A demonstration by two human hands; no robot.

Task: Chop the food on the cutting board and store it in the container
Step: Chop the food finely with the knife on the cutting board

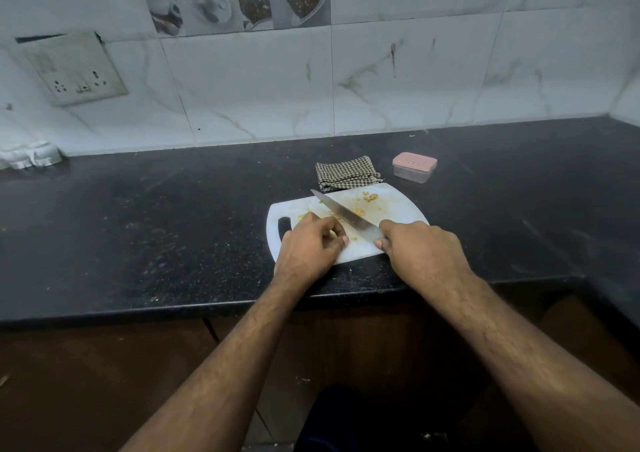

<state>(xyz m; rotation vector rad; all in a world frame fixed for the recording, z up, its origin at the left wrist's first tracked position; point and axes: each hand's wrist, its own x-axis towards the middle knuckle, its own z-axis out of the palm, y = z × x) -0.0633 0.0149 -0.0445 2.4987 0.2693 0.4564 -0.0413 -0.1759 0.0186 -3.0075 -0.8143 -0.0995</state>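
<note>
Your right hand is gripping the handle of a knife, fingers wrapped so fully around it that the handle itself is hidden; the blade is slanting away to the far left across the cutting board. Your left hand is resting on the near left part of the board, its fingers curling down over a small yellowish bit of food and pinning it just beside the blade. More chopped pieces are lying scattered toward the far side of the board. The board is sitting on a dark countertop, close to its near edge. A checked cloth is lying folded, touching the board's far edge. To the right of the cloth, a clear container with a pink lid is standing apart from the board, lid on. A wall socket is showing on the tiled wall at the far left.
</note>
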